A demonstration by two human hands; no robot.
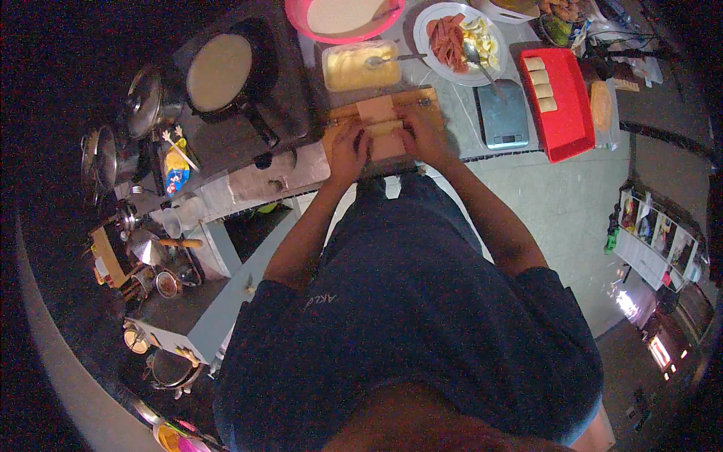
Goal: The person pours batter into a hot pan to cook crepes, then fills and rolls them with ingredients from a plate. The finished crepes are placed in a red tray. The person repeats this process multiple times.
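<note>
On a wooden cutting board (426, 101) lies a pale, flat wrapper sheet (386, 148), partly folded or rolled across its middle. My left hand (349, 148) rests at the left side of the fold, fingers bent over its edge. At the right end, my right hand (421, 135) touches the same fold. Just beyond the board stands a plastic tub of creamy yellow filling (339, 70) with a spoon in it. A white plate (422, 42) holds sliced reddish meat (446, 42), chopped egg (480, 34) and a spoon. Several finished-looking rolls (540, 85) lie in a red tray (567, 107).
A pan with pale batter (219, 72) sits on the stove at left, its handle towards me. A pink bowl of batter (344, 14) stands at the back. Right of the board is a kitchen scale (501, 116). Lidded pots and a blue-yellow packet (177, 166) lie farther left.
</note>
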